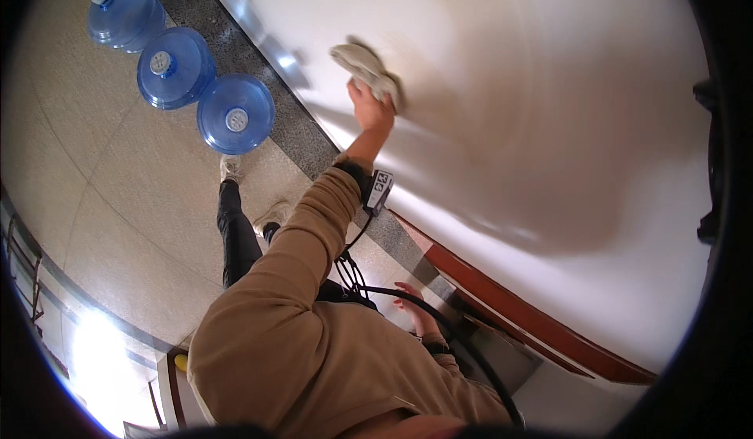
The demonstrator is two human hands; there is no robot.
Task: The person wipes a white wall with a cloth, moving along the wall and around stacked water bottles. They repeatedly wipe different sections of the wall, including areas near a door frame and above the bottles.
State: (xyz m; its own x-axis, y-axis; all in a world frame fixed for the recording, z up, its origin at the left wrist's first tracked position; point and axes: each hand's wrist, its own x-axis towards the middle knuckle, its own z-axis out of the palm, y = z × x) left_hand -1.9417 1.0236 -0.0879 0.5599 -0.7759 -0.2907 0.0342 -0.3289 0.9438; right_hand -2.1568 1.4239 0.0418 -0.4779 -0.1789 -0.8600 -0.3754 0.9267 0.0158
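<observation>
My left hand [373, 112] is raised at the end of an outstretched arm and grips a folded, light grey-beige cloth [365, 65]. The cloth lies against the white wall [500, 115], and its edges are slightly blurred. My right hand [416, 309] hangs low beside my body, near the wall's base. Its fingers are apart, with nothing seen in them. A small device [379, 192] with printed marks is strapped at my left wrist, and a black cable runs from it.
Several blue plastic water bottles [235, 112] stand on the speckled floor along the dark stone border [294, 145], just past my shoes [230, 167]. A black cable [453, 330] loops over my right forearm. Reddish-brown trim [500, 298] runs along the wall's lower right.
</observation>
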